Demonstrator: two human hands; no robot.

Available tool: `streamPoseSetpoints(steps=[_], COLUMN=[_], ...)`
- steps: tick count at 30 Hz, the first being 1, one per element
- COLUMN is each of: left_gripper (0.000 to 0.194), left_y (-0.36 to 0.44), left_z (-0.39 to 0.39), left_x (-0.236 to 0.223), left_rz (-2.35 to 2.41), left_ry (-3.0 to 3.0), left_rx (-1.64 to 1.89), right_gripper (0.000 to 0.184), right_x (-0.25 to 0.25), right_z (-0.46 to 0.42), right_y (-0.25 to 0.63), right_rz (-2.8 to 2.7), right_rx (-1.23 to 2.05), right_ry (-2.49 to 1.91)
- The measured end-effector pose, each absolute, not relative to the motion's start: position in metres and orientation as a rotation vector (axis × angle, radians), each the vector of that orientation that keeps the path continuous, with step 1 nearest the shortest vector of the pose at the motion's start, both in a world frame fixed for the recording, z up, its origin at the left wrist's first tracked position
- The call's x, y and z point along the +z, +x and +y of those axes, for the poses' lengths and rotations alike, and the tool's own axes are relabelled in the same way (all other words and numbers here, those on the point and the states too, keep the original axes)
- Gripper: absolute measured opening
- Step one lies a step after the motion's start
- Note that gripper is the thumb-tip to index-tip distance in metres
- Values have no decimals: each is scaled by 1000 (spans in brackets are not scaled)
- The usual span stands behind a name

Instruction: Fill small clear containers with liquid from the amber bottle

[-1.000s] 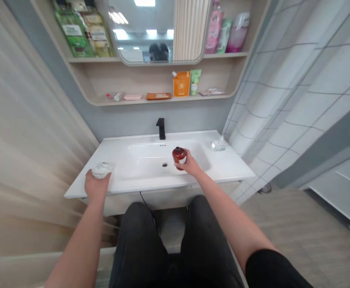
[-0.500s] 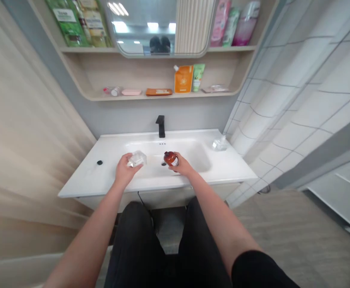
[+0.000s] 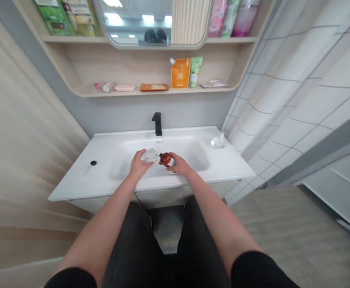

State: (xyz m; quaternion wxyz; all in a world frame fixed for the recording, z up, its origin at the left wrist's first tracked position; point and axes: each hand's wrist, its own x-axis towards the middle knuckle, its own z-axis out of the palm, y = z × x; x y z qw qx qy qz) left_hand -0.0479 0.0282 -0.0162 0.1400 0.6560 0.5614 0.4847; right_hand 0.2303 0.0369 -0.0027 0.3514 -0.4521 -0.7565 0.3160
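My right hand point(image 3: 177, 165) grips a small brown bottle point(image 3: 166, 159) tilted to the left above the white sink basin point(image 3: 193, 154). My left hand point(image 3: 138, 166) holds a small clear container point(image 3: 150, 155) right beside the bottle's mouth, the two nearly touching. Both hands hover over the middle of the basin, in front of the black faucet point(image 3: 156, 123).
A small black cap point(image 3: 93, 163) lies on the white counter point(image 3: 82, 180) at the left. A clear bottle point(image 3: 217, 141) rests at the counter's right rear. The shelf point(image 3: 151, 91) above carries an orange pouch point(image 3: 180, 73), a green tube and flat items. Tiled wall stands at right.
My left hand lifted the clear container from the counter's left side and carried it right to the bottle. The right hand shifted the bottle left. A black cap now lies where the container stood.
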Motion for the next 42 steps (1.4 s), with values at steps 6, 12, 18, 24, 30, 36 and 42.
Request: streamPoseSetpoints(steps=[6, 12, 18, 24, 30, 36, 42], left_gripper=[72, 71, 71, 69, 71, 68, 73], left_y=[-47, -45, -41, -38, -36, -36, -36], left_z=[26, 23, 17, 13, 11, 11, 10], left_x=[-13, -9, 0, 5, 7, 6, 6], left_rz=[1619, 1621, 1644, 1633, 1622, 1608, 1623], left_ry=[1865, 1956, 2048, 2143, 2215, 2270, 2284], left_rx=[1389, 1359, 1342, 1326, 1300, 1294, 1278], right_gripper=[85, 86, 86, 84, 86, 84, 84], right_x=[-3, -5, -8, -5, -6, -5, -5], right_z=[37, 39, 41, 38, 38, 38, 37], right_y=[230, 230, 230, 229, 228, 228, 227], right_rz=[-1990, -2015, -2031, -2048, -2046, -2063, -2061], right_rx=[793, 760, 742, 731, 722, 721, 736], right_ry=[-1149, -1112, -1128, -1151, -1171, -1176, -1180])
